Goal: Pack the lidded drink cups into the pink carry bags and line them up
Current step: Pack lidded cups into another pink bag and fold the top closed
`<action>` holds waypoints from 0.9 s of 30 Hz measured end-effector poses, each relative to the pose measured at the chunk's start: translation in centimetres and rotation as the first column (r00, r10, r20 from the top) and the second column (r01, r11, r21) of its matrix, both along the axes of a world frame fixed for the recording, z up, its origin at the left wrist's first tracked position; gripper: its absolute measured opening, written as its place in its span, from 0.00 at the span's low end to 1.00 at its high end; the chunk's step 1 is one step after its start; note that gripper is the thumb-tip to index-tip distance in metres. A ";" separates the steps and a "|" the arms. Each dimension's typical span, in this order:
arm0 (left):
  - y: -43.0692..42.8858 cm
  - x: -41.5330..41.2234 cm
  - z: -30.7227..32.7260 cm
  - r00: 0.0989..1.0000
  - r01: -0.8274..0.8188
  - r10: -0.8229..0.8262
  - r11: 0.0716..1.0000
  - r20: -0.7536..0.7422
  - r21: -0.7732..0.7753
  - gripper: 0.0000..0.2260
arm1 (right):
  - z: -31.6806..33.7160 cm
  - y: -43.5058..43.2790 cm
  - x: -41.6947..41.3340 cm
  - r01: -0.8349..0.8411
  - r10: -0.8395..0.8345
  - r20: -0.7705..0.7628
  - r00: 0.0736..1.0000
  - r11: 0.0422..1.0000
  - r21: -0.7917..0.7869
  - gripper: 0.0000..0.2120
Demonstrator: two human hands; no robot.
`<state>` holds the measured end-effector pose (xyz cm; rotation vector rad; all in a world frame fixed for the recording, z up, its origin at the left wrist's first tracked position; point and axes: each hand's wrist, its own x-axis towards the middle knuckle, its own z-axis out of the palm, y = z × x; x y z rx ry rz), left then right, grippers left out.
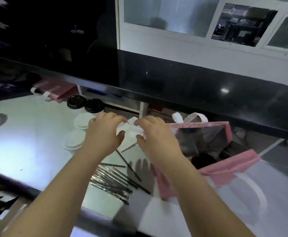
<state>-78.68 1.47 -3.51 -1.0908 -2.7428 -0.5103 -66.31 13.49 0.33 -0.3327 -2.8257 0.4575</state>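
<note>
While pinching a white paper piece above the worktop, gripping it from both sides; fingers curled round its left edge with the left hand, round its right edge with the right hand; hard to say whether napkin or cup insert, too blurred; looks like being spread open or folded. Just right of the hands, standing open, a pink carry bag, white handles up, with seemingly a dark-lidded cup already down inside. Waiting to the left: two white-lidded cups, close together; behind them two black-lidded cups, side by side; further back a flat pink bag, not yet opened. Scattered near the forearms, wrapped straws. To do this well, probably: keep the pull even on both edges so as not to tear the paper; carry it low and straight over the bag mouth; drop it beside the cup, not on the lid; avoid nudging the bag wall, likely flimsy and easy to tip; then back to the left for the next cup.
</note>
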 end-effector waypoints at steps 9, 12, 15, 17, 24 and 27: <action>-8.9 -1.3 -10.8 0.959 -0.099 0.124 0.989 0.253 -0.110 0.20 | -15.8 -4.0 -5.3 0.224 -0.157 0.388 0.908 0.965 -0.133 0.18; -9.9 -1.1 -12.9 0.945 -0.080 0.118 0.988 0.304 -0.132 0.19 | -19.3 -3.3 -5.4 0.374 -0.298 0.415 0.860 0.921 -0.113 0.12; -10.4 -1.2 -14.1 0.937 -0.045 0.091 0.989 0.338 -0.140 0.20 | -21.2 -3.3 -5.4 0.422 -0.370 0.387 0.845 0.905 -0.056 0.10; -10.5 -1.6 -14.4 0.934 -0.024 0.068 0.992 0.352 -0.128 0.20 | -21.7 -3.2 -5.5 0.455 -0.400 0.361 0.842 0.887 -0.080 0.08; -10.4 -3.6 -14.0 0.935 0.061 -0.030 0.995 0.354 -0.078 0.19 | -21.0 -3.8 -6.9 0.365 -0.262 0.366 0.893 0.897 -0.249 0.16; -10.5 -4.4 -13.4 0.931 0.086 -0.052 0.993 0.362 -0.076 0.18 | -21.9 -5.0 -9.1 0.249 -0.150 0.370 0.917 0.939 -0.236 0.12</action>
